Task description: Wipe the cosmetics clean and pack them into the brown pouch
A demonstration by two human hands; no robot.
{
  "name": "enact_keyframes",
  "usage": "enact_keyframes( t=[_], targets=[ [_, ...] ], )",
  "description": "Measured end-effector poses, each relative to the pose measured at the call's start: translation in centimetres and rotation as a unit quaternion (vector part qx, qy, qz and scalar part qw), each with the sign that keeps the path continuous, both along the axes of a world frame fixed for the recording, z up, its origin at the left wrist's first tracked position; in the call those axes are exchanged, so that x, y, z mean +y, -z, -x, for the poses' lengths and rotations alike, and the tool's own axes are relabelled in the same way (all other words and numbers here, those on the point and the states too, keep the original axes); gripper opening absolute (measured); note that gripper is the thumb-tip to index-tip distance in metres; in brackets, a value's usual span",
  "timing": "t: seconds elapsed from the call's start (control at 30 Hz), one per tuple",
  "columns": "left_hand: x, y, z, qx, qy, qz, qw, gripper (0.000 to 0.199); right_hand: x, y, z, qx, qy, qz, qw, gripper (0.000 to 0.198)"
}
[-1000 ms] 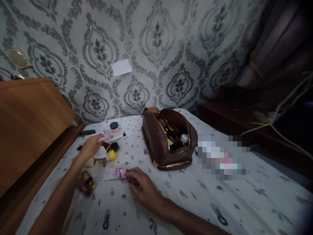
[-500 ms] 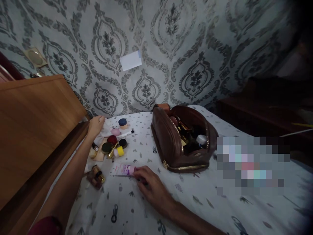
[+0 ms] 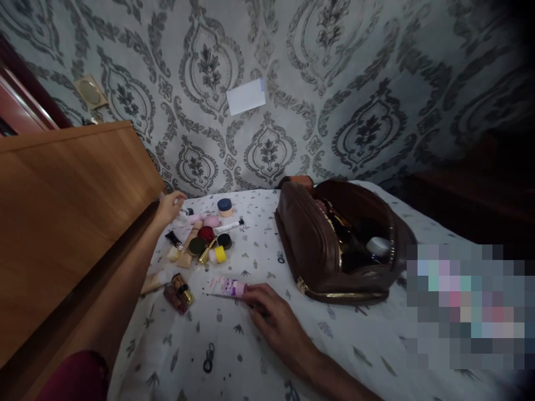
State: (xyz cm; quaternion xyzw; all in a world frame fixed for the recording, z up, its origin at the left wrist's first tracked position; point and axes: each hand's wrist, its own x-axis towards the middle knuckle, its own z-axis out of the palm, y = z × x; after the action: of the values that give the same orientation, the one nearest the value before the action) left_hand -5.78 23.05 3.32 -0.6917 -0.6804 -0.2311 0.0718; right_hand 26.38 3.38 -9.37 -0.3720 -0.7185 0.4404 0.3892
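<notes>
A pink and purple squeeze tube (image 3: 228, 287) lies flat on the cloth, its cap end pinched by the fingers of my right hand (image 3: 278, 314). At the far left edge of the bed or table, my left hand (image 3: 170, 207) is curled beside a whitish item; what its fingers hold is too small to make out. Between the hands lies a loose group of cosmetics: a blue-lidded jar (image 3: 224, 207), a pink sponge (image 3: 212, 221), a red round case (image 3: 206, 234), a yellow-capped bottle (image 3: 218, 254) and a white tube (image 3: 229, 226). Nearer are small gold-capped bottles (image 3: 183, 289).
A brown toiletry bag (image 3: 307, 239) stands unzipped on the patterned white cloth (image 3: 251, 356), with items inside. Along the left edge rises a wooden panel (image 3: 83, 184). The patterned wall (image 3: 267, 150) closes off the back. A pixelated patch hides something at right.
The camera view has shifted, so everything appears farther right. My left hand has moved slightly left, away from the blue-lidded jar. My right hand stays on the tube.
</notes>
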Motion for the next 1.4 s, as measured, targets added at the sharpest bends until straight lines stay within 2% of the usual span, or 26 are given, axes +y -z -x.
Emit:
enact_keyframes(
  t=[0.17,0.43,0.53,0.67,0.83,0.97,1.17,1.4],
  targets=[
    [-0.1,0.8,-1.3,0.041,-0.005,0.027,0.999,0.03,0.0,-0.1,0.0,0.0,-0.005,-0.002,1.0,0.028],
    [0.2,-0.6,-1.5,0.072,-0.095,0.039,0.992,0.065,0.0,-0.3,0.1,-0.004,-0.008,0.017,1.0,0.027],
    [0.5,-0.4,-0.9,0.095,-0.108,0.06,0.988,0.055,0.0,-0.2,0.1,-0.007,-0.008,0.011,1.0,0.027],
    [1.0,1.0,0.1,0.14,-0.08,0.113,0.98,0.03,0.1,-0.2,0.1,-0.006,-0.01,0.011,1.0,0.025],
    [1.7,3.6,0.7,0.184,-0.025,0.187,0.965,0.035,0.1,-0.4,0.1,0.003,-0.016,0.012,1.0,0.023],
    [2.2,5.2,1.1,0.194,-0.03,0.218,0.956,0.036,0.1,-0.6,0.1,0.0,-0.014,0.015,1.0,0.022],
    [2.3,5.6,2.1,0.166,-0.037,0.227,0.959,0.036,0.1,-0.7,0.0,-0.007,-0.01,0.016,1.0,0.025],
    [2.4,6.3,2.1,0.101,0.025,0.289,0.952,0.031,0.0,-0.4,0.1,-0.003,-0.012,0.017,1.0,0.022]
  ],
)
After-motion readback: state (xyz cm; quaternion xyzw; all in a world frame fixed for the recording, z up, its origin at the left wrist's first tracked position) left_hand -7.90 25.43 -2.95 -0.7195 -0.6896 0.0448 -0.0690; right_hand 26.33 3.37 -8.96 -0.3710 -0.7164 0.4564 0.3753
